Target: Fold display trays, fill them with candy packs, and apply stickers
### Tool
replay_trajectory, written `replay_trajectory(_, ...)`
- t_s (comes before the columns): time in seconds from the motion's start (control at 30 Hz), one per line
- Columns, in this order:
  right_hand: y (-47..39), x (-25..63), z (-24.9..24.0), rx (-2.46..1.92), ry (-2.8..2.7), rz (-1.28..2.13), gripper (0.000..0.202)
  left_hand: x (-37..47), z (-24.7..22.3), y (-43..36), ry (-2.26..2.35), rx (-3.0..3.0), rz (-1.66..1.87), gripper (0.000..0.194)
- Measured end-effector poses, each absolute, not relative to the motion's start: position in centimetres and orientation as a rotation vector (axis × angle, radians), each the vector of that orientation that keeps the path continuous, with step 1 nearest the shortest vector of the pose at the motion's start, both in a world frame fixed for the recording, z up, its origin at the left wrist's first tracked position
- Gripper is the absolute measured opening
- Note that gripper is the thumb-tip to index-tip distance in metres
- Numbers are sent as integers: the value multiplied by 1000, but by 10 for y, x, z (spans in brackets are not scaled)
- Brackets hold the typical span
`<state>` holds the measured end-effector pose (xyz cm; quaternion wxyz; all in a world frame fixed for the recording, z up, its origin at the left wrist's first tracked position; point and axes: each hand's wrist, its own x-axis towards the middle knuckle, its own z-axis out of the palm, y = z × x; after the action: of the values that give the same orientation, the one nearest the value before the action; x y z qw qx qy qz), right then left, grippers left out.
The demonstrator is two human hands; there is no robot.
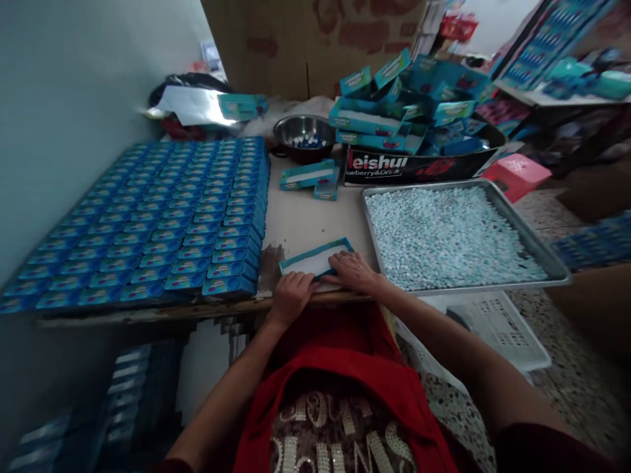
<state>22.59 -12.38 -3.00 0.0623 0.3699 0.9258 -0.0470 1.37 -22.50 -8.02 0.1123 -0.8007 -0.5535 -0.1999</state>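
An open, shallow turquoise cardboard box with a white inside lies near the table's front edge. My left hand is closed on its near left side, fingers curled over the wall. On the near right side, my right hand grips the same box, its fingertips over the rim. The box's near wall is partly hidden by both hands. Right of it stands a metal tray spread with small pale blue and white pieces that look like candies.
Rows of small blue packs fill the table's left side. Turquoise boxes lie beyond my hands, beside a metal bowl. A black carton piled with more boxes stands at the back right. A white plastic crate is below the tray.
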Motion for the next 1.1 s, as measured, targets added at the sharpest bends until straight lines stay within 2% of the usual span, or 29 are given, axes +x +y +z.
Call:
replay_trajectory(0.13,-98,228,-25,996,2921,-167,47,15,-80,-224,-1648,-2363,-692,27)
replay_trajectory(0.27,-39,229,15,948,3208,-142,61,19,-78,-225,-1786,-2382,-717,42)
replay_trajectory(0.37,28,233,72,1469,3229,220,48,20,-83,-227,-1892,-2368,-635,55)
replay_trajectory(0.47,103,241,126,2005,2915,483,39,17,-91,-230,-1934,-2358,-535,74)
replay_trajectory(0.6,176,254,159,1917,2657,314,32,9,-99,-233,-1892,-2412,-483,96)
replay_trajectory(0.7,190,266,167,1799,2679,212,33,11,-93,-228,-1877,-2418,-458,96)
replay_trajectory(0.8,158,271,173,1733,2812,268,33,28,-71,-224,-1937,-2418,-414,80)
replay_trajectory(0.87,113,267,172,1687,2882,143,31,44,-43,-226,-2045,-2380,-415,65)
replay_trajectory(0.97,28,258,157,1711,2806,-425,27,59,12,-219,-2184,-2432,-398,49)
replay_trajectory(1.03,-21,258,138,1815,2545,-865,32,51,47,-193,-2293,-2515,-334,46)
replay_trajectory(1.1,-51,259,115,1871,2260,-1105,35,28,70,-145,-2471,-2438,-260,47)
